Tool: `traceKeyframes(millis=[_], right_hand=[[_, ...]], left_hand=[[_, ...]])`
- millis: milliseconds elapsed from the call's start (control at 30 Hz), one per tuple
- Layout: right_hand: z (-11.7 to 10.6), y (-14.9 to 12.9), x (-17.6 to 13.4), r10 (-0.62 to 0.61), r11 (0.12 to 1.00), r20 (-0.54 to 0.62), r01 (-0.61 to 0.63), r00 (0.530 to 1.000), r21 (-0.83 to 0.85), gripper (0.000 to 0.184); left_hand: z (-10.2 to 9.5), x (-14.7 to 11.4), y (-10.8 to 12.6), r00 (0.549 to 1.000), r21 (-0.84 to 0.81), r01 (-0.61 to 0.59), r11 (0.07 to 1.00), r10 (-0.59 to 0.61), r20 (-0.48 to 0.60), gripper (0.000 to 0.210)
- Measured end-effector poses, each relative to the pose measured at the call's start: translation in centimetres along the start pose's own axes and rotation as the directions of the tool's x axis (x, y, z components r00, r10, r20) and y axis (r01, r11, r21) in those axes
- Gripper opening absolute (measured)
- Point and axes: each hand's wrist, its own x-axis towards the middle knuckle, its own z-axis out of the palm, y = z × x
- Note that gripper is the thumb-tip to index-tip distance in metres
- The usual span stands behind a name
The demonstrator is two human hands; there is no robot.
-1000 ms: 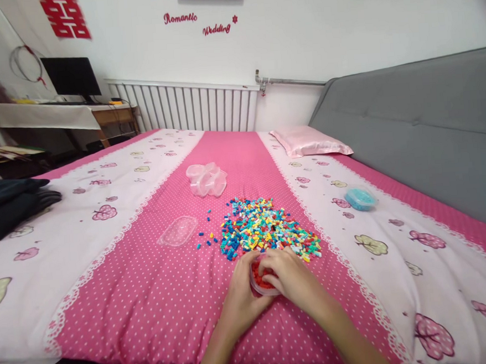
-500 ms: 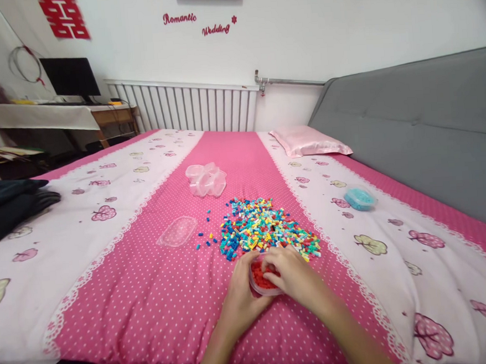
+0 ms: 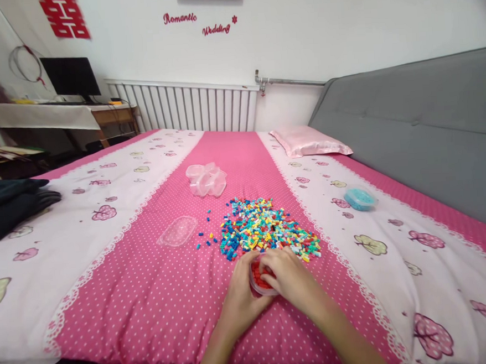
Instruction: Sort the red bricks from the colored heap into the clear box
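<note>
My left hand [image 3: 239, 291] is wrapped round the side of a small clear plastic box [image 3: 264, 292] near the front of the bed. Small red toy bricks [image 3: 258, 277] fill part of that box. Over its right side bends my right hand [image 3: 290, 273], with thumb and fingers pinched together down among the red bricks. Whatever the fingertips grip is hidden. Just beyond both hands spreads a pile of small mixed-colour toy bricks [image 3: 266, 224], with a few blue ones scattered to its left.
A clear lid [image 3: 179, 231] lies left of the pile. Several clear containers [image 3: 207, 180] are bunched behind it. To the right sits a closed box of light-blue pieces [image 3: 359, 199]. A pink pillow [image 3: 310, 140] rests near the grey headboard [image 3: 414, 131]; dark clothes [image 3: 11, 206] lie at left.
My right hand has shifted slightly left and deeper over the box of red bricks. The left hand keeps its hold on the box.
</note>
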Motion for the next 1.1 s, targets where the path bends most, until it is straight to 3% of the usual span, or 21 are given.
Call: traceKeyframes(millis=[333,633,900,1100], right_hand=[[0.0,0.1,-0.2,-0.006,0.998,-0.027,0.008,1.0,0.067,0.012],[-1.5,1.1,-0.5,0.1,0.965,-0.168,-0.054,0.981,0.258,0.017],[-1.0,2.5,-1.3,0.081,0.893,-0.301,0.066,0.95,0.446,0.021],[-0.8,2.0,-1.5,0.155,0.869,-0.244,-0.014,0.957,0.495,0.019]], left_hand=[[0.1,0.1,0.4,1.0,-0.026,0.001,1.0,-0.001,-0.01,0.068],[-0.1,0.2,0.9,1.0,-0.013,0.005,1.0,-0.005,0.006,0.068],[-0.2,0.2,0.8,1.0,0.026,-0.009,1.0,0.008,0.017,0.062],[-0.5,0.3,1.1,0.999,0.083,-0.023,0.996,0.02,0.032,0.042]])
